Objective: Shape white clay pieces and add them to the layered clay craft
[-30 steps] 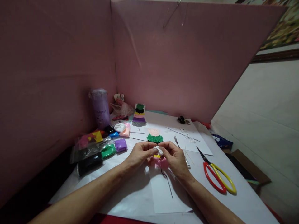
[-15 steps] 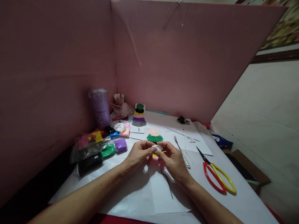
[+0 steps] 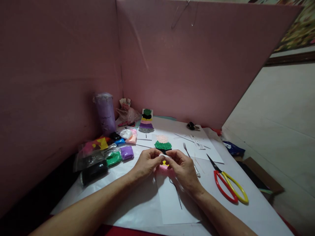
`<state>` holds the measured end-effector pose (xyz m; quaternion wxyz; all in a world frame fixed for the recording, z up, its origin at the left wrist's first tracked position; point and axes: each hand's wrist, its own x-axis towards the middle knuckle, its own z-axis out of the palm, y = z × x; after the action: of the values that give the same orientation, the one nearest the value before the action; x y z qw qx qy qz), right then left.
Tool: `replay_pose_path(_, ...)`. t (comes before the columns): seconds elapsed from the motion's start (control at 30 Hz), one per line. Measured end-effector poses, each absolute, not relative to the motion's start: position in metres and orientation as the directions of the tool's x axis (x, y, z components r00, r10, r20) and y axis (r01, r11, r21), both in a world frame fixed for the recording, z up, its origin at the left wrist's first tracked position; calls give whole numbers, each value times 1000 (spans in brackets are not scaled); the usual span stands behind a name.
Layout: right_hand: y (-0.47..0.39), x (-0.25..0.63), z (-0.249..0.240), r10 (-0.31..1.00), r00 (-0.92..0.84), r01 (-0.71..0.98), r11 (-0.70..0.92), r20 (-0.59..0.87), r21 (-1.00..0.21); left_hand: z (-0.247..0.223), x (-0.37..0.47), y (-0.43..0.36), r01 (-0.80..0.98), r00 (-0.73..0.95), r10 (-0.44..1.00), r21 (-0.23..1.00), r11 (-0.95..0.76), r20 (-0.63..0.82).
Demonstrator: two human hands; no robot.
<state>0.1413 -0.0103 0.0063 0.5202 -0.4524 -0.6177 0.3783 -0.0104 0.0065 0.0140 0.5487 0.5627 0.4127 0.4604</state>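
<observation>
A small lump of white modelling clay (image 3: 164,155) is pinched between the fingertips of my left hand (image 3: 147,163) and my right hand (image 3: 182,167). Both hands are held close together over a white sheet of paper (image 3: 176,214). On that sheet lies a feather-like clay picture (image 3: 162,145) with peach, green, black, yellow and pink bands, partly hidden behind my fingers. A thin dark line runs down the paper below it. Behind stands a similar banded picture (image 3: 147,123), with green, black, yellow, pink, purple and grey layers.
Packets of coloured clay, among them a purple one (image 3: 127,152) and a green one (image 3: 114,159), lie at left near a purple cylinder (image 3: 105,113). To the right are a fork (image 3: 191,159) and red-and-yellow scissors (image 3: 227,183). Pink panels (image 3: 197,65) rise behind the table.
The white clay has been pressed from a rounder lump into a flatter, narrower strip between my fingertips. My hands stay in almost the same place.
</observation>
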Motion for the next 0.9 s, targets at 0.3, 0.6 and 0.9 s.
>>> replay_pose_path(0.3, -7, 147, 14, 959, 34, 92, 277, 281, -956, 17, -11, 5, -170, 114, 992, 985, -28, 47)
replay_pose_path(0.6, 7, 159, 19, 961, 212, -12, 183, 176, -983, 19, -25, 17, -292, -7, 1000, 956, 7, -9)
replay_pose_path(0.9, -6, 144, 17, 981, -79, -49, 176, 179, -983, 17, -13, 5, -322, 161, 985, 941, 108, -58)
